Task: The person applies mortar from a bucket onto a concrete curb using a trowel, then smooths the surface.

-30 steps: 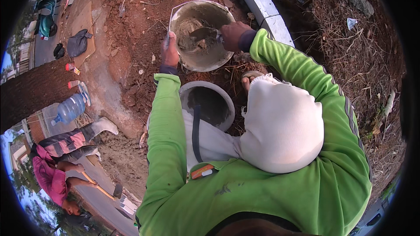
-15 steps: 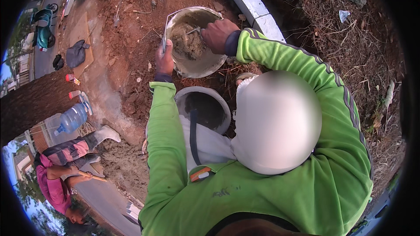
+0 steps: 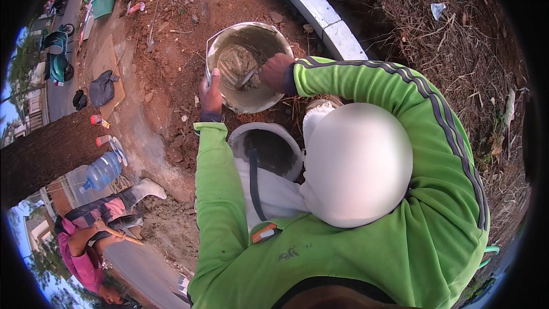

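A bucket (image 3: 257, 103) with a mortar-smeared inside is tilted on the red soil in front of me. My left hand (image 3: 210, 92) is closed on its left rim, thumb on the inside and fingers mostly hidden behind the wall. Inside the bucket, my right hand (image 3: 276, 72) is closed around the handle of a trowel, the handle itself hidden in the fist. The trowel's blade (image 3: 248, 78) rests against wet grey mortar (image 3: 235, 64) at the bottom. Closer to me stands a second bucket (image 3: 293, 154), its inside dark grey and partly covered by my leg.
Pale kerb blocks (image 3: 323, 14) run beyond the bucket, with dry grass (image 3: 446, 63) to the right. At left are a tree trunk (image 3: 51, 149), a blue water jug (image 3: 103, 170) and a green tub (image 3: 103, 6). A co-worker (image 3: 86, 246) holds a wooden handle beside a mortar heap (image 3: 166, 229).
The mortar in the bucket now lies lower and smeared, where a rough mound showed before. My right hand and the trowel have shifted within the bucket. My left hand keeps its hold.
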`<act>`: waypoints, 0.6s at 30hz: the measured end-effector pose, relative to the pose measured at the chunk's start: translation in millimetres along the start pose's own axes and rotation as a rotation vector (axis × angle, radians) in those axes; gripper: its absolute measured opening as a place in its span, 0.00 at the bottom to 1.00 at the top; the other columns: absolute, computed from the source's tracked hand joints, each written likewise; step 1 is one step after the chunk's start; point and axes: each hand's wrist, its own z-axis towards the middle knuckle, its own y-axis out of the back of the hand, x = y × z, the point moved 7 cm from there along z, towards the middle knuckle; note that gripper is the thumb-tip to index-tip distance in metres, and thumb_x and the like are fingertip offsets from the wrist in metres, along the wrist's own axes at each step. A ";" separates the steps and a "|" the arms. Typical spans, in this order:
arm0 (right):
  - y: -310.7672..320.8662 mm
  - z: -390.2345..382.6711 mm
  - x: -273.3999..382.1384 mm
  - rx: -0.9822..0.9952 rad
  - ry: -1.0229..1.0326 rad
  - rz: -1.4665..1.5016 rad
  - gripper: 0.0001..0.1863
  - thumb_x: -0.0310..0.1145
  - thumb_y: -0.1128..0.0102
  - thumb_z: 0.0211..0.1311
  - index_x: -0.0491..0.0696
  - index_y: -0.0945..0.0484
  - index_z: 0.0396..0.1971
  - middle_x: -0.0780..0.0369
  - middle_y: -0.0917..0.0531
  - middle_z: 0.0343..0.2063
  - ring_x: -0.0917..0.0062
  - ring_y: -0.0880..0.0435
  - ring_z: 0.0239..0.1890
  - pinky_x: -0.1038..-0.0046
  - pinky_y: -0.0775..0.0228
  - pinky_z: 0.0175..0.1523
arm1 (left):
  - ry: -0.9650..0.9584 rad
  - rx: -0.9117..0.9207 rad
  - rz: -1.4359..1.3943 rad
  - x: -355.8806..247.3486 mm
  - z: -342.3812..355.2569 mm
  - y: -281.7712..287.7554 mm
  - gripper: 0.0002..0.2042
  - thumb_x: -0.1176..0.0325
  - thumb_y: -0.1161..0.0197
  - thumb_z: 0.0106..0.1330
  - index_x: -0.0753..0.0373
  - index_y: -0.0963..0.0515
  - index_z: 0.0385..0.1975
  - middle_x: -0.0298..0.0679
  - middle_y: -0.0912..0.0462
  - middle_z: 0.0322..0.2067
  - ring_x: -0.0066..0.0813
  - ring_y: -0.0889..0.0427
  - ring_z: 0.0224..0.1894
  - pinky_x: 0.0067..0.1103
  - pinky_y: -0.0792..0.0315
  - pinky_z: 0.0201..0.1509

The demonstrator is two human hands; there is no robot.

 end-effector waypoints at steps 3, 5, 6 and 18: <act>28.2 -11.7 -2.2 0.103 0.062 -0.065 0.08 0.34 0.41 0.59 0.52 0.13 0.31 0.61 0.12 0.30 0.67 0.11 0.34 0.64 0.21 0.36 | -0.009 -0.010 0.088 -6.1 -6.7 3.6 0.26 0.49 0.43 0.73 0.69 0.24 0.55 0.39 0.18 0.41 0.25 0.23 0.44 0.23 0.30 0.51; 33.7 -1.9 -27.3 -0.118 -0.146 -0.032 0.08 0.35 0.40 0.58 0.52 0.13 0.30 0.62 0.12 0.30 0.67 0.11 0.34 0.64 0.21 0.36 | -0.034 -0.011 0.065 -11.3 -2.3 -1.7 0.26 0.49 0.43 0.72 0.69 0.24 0.55 0.39 0.17 0.41 0.25 0.23 0.43 0.23 0.30 0.51; 29.1 -1.0 -36.9 -0.227 -0.243 -0.009 0.08 0.36 0.39 0.57 0.53 0.13 0.29 0.62 0.12 0.31 0.68 0.11 0.34 0.63 0.21 0.36 | -0.038 -0.015 0.058 -13.1 -2.3 -3.9 0.27 0.49 0.43 0.72 0.70 0.24 0.55 0.39 0.17 0.41 0.25 0.23 0.43 0.23 0.30 0.51; -3.4 -13.3 -22.8 -0.112 -0.158 -0.083 0.08 0.37 0.39 0.57 0.52 0.13 0.28 0.64 0.13 0.29 0.70 0.13 0.35 0.67 0.22 0.37 | 0.010 -0.008 0.040 -6.8 -5.7 -1.0 0.24 0.53 0.45 0.74 0.71 0.24 0.55 0.42 0.18 0.48 0.29 0.22 0.50 0.24 0.32 0.58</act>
